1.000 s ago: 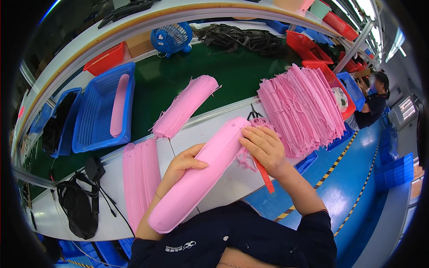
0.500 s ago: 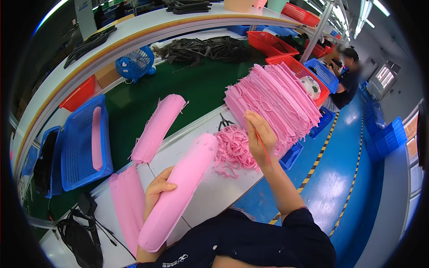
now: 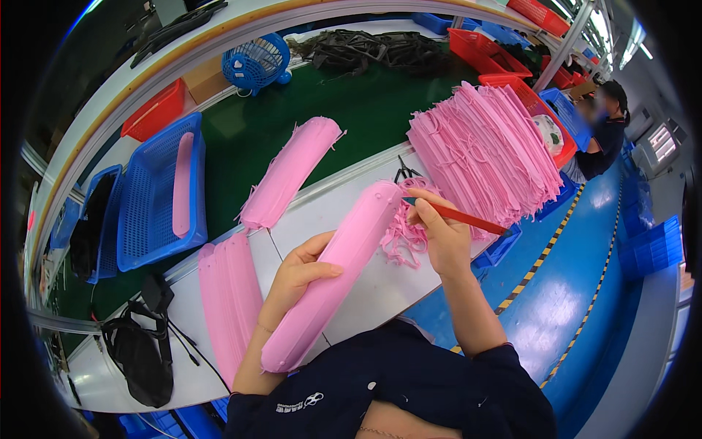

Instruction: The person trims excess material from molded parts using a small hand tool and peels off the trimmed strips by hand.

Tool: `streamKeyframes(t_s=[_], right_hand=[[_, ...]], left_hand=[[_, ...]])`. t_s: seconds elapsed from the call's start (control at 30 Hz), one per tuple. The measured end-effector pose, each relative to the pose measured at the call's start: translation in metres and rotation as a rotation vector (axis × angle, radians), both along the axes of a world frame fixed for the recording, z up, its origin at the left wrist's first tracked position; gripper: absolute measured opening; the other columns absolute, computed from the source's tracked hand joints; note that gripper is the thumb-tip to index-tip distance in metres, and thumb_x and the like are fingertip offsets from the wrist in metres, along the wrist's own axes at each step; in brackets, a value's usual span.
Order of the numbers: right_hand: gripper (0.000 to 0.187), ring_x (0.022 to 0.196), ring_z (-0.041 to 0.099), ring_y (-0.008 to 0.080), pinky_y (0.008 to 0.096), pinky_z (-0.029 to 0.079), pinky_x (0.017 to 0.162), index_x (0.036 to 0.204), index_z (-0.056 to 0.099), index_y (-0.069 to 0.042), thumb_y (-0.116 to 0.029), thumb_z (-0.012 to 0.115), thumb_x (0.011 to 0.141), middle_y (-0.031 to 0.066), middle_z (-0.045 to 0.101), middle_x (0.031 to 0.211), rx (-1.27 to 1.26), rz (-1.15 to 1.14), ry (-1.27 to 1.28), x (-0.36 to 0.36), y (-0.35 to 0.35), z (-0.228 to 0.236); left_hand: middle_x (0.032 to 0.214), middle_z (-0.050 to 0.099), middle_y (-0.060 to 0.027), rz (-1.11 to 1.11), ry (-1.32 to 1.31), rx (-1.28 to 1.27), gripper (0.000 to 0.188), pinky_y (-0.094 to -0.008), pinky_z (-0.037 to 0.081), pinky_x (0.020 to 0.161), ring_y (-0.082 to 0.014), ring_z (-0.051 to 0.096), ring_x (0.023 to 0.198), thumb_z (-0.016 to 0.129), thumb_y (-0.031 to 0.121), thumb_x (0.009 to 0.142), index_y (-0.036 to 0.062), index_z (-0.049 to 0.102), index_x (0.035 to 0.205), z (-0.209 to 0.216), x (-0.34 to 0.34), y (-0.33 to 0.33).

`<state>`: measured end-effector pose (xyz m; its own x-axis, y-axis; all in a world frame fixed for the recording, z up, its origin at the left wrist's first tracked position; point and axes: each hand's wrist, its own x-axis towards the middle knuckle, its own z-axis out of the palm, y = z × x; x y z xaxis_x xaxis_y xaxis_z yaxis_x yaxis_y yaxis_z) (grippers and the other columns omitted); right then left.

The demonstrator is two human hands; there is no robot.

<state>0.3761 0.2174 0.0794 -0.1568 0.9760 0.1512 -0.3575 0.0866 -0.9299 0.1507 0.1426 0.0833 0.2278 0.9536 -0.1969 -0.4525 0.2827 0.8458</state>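
Note:
My left hand (image 3: 301,274) grips a long pink padded piece (image 3: 333,274) with rounded ends, its thumb across the top. The piece slants from my chest up toward the right. Small round marks show near its upper end. Pinched in my right hand (image 3: 444,235) is a slim red tool, apparently tweezers (image 3: 475,220); its tip is close to the piece's upper end. Behind that hand lies a tangle of pink trimmed strips (image 3: 404,238), with black-handled snips (image 3: 406,170) beside it. A large stack of pink pieces (image 3: 486,154) stands at the right.
More pink pieces lie at left (image 3: 232,300) and on the green surface (image 3: 292,172). A blue basket (image 3: 191,249) holds one pink piece. A black bag (image 3: 139,358) with cables sits front left; a blue fan (image 3: 256,62) stands behind. A co-worker (image 3: 607,139) sits far right.
My right hand has come down beside the padded piece's upper end, turning the red tweezers from upright to slanting. The view has shifted, so the scene sits further right and higher.

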Motion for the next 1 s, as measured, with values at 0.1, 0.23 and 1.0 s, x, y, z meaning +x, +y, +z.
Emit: streamKeyframes(t_s=[0.1,0.23,1.0], right_hand=[[0.024,0.08,0.056,0.0112,0.0235,0.045,0.074,0.111,0.063,0.002,-0.012,0.057,0.092,0.0044,0.061,0.084,0.116,0.03,-0.091,-0.013,-0.006,0.007],[0.023,0.078,0.055,0.0109,0.0232,0.044,0.071,0.111,0.063,0.001,-0.011,0.057,0.092,0.0046,0.06,0.083,0.121,0.041,-0.109,-0.017,-0.004,0.0],[0.016,0.076,0.059,0.0129,0.0241,0.046,0.069,0.102,0.066,-0.001,-0.007,0.061,0.088,0.0069,0.062,0.087,0.278,-0.14,-0.43,-0.025,-0.009,0.013]], left_hand=[[0.117,0.06,-0.0079,-0.023,0.021,0.029,0.052,-0.0253,0.043,0.09,-0.0129,0.057,0.102,0.063,0.0,0.074,-0.0014,0.053,0.125,0.002,0.001,-0.001],[0.116,0.06,-0.0069,-0.034,0.068,0.078,0.052,-0.0247,0.043,0.089,-0.0115,0.056,0.101,0.064,0.001,0.075,-0.0014,0.052,0.126,0.005,0.002,-0.005],[0.112,0.06,-0.005,-0.03,0.44,0.159,0.054,-0.0232,0.043,0.088,-0.0087,0.055,0.099,0.061,0.0,0.077,-0.0003,0.05,0.13,0.019,0.017,-0.02]])
